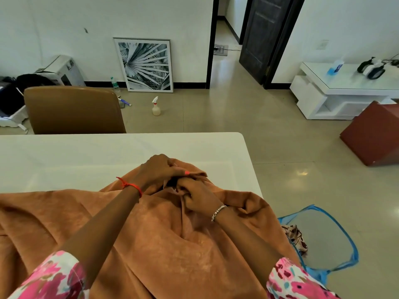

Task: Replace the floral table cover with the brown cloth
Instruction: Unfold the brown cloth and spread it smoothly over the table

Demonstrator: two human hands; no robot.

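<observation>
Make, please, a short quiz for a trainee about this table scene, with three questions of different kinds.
1. True or false: the brown cloth covers the whole table.
2. Which wears the red thread, the left hand or the right hand?
3. The patterned cloth lies: A on a sofa, B in the blue basket, C on the table.
Key: 1 false; 2 left hand; 3 B.
</observation>
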